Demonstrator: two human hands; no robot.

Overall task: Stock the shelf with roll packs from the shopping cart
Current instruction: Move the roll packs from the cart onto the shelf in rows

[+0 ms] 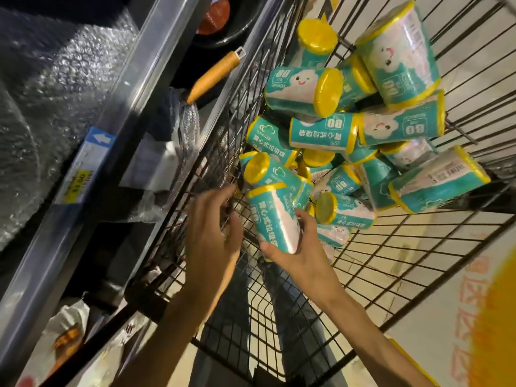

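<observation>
Several teal roll packs with yellow ends point(329, 127) lie piled in the black wire shopping cart point(396, 247). My right hand point(301, 247) grips one roll pack point(272, 219) from below, near the cart's left wall. My left hand point(212, 227) reaches in beside it with loosely curled fingers at the wire wall, holding nothing that I can see. The grey metal shelf point(92, 152) runs diagonally along the cart's left side.
The shelf rail bears a white and yellow price tag point(83, 174). Bubble-wrapped goods point(55, 88) fill the upper level, and an orange-handled item point(215, 75) lies beside the cart. Packaged goods point(67, 336) sit on the lower level. A yellow blurred object point(494, 317) fills the right edge.
</observation>
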